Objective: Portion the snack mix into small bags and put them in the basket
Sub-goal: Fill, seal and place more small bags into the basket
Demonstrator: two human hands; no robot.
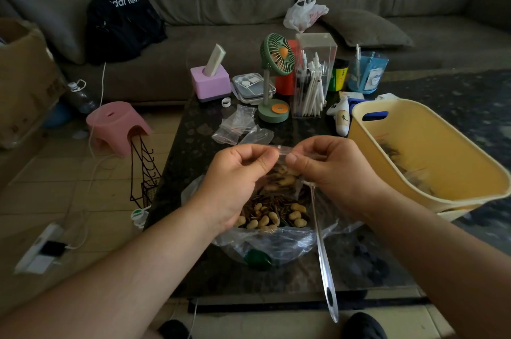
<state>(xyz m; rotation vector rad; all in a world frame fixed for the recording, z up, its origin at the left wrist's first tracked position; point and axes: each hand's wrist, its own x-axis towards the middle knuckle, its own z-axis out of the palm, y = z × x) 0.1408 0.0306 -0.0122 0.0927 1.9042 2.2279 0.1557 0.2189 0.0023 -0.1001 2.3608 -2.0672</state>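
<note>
Clear spoon (325,264) lies handle-forward in the big snack mix bag (272,217) on the table (193,145). Left hand (235,172) and right hand (329,170) each pinch the small bag's (282,170) top edge above it, apparently part-filled. Yellow basket (431,156) stands right, holding filled bags.

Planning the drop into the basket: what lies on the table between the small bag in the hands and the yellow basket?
In the head view, nothing stands between the small bag and the yellow basket except the right hand pinching the bag's top; beneath it lies dark table.
</note>
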